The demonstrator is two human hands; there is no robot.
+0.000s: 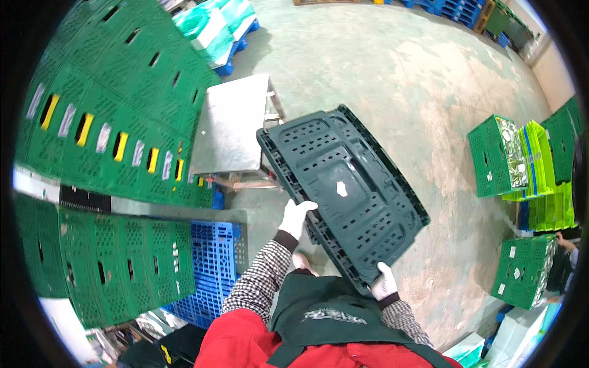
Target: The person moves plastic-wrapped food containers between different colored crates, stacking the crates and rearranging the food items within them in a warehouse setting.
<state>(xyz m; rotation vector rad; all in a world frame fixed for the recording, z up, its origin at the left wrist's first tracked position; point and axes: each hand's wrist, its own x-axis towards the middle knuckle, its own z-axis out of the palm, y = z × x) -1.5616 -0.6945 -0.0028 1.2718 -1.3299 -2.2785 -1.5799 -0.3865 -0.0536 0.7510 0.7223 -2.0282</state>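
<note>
A dark green folded plastic crate [331, 184] is held up at a slant before my body, its perforated face towards me. My left hand [295, 218], in a white glove, grips its near left edge with the thumb over the rim. At the lower corner my right hand [384, 282], also white-gloved, holds the same crate, thumb on the face. The fingers of both hands are partly hidden behind it. Just beyond the crate's left end stands a metal-topped table [234, 124].
Tall stacks of green crates [124, 78] rise at left, beside a blue plastic pallet [214, 257]. At right, a green crate filled with packed goods [497, 158] stands near lime-green crates [538, 158]. Another person's hand [563, 240] touches a crate at far right.
</note>
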